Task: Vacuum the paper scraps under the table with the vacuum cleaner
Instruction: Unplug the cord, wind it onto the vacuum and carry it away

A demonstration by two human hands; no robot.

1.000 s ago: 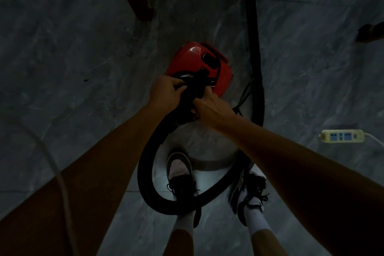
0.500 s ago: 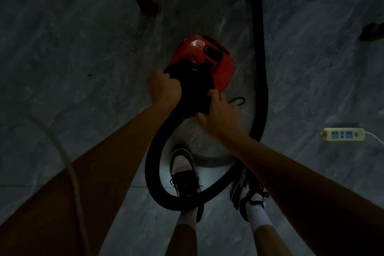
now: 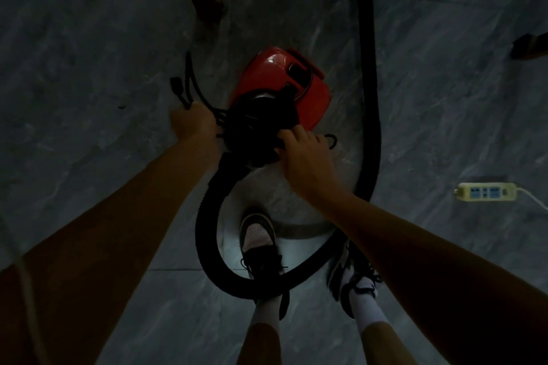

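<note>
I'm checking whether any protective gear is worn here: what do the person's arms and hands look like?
Both forearms are bare as far as the frame shows, with no sleeves visible. The left hand and right hand wear no gloves. No watch, ring or bracelet is visible, though the dim light could hide small items.

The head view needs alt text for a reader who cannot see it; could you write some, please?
Both hands work at a red vacuum cleaner on a dim grey floor: the left hand pulls its black power cord, the right hand steadies it.
</note>
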